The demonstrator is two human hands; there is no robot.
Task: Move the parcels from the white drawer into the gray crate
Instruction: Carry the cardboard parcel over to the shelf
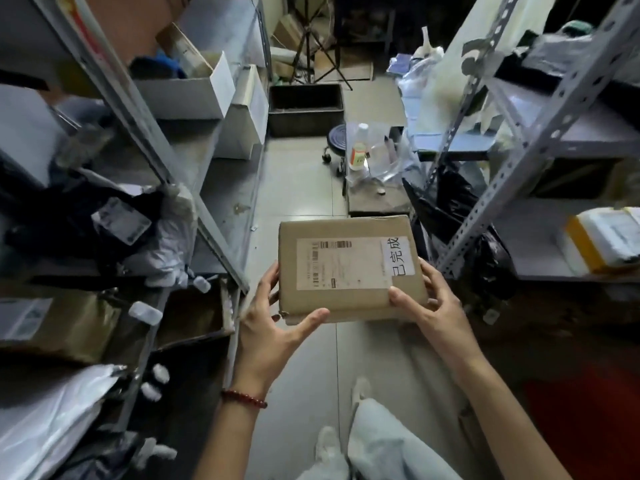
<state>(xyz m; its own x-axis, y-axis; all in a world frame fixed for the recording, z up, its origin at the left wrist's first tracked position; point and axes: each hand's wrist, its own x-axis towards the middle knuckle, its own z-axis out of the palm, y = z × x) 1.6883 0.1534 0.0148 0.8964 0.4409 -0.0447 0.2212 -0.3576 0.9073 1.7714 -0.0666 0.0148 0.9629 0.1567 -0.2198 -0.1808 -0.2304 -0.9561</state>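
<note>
A flat brown cardboard parcel [349,268] with a white shipping label and a white sticker is held level above the aisle floor. My left hand [273,327] grips its near-left corner, thumb on top. My right hand [429,303] grips its near-right edge, thumb on the top face. A dark gray crate [304,109] stands open on the floor at the far end of the aisle. White box-like drawers [194,95] sit on the left shelf.
Metal shelving [145,133] crowded with bags and parcels lines the left side, and another rack [526,140] lines the right. A small wheeled stool [336,140], a bottle [358,150] and plastic bags sit mid-aisle on the right. My legs and shoes show below.
</note>
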